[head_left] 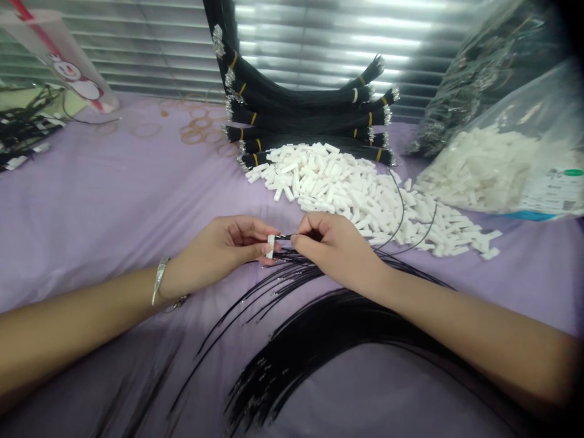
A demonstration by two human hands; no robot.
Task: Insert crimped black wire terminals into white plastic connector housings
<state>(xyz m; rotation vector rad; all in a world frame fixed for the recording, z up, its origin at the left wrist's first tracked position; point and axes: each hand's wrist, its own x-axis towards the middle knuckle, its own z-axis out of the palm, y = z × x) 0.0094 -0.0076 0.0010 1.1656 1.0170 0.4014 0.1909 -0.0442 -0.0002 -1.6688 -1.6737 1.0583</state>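
Between thumb and fingers, my left hand (244,243) pinches a small white plastic connector housing (271,246), held upright. My right hand (331,246) is closed on a thin black wire (287,237), whose metal-tipped end points at the housing's upper part. Whether that tip sits inside the housing or just touches it, I cannot tell. Several loose black wires (292,280) pass beneath my right hand. Nearer to me lies a thick fan of black wires (319,340) with shiny tips. Behind my hands is a large heap of white housings (347,188).
Banded bundles of black wires (305,118) are stacked by the window blinds. Clear bags (497,164) of white parts and dark wires stand at the right. A plastic cup (75,73) with a straw, rubber bands (201,125) and more wired pieces (27,128) lie toward the left.
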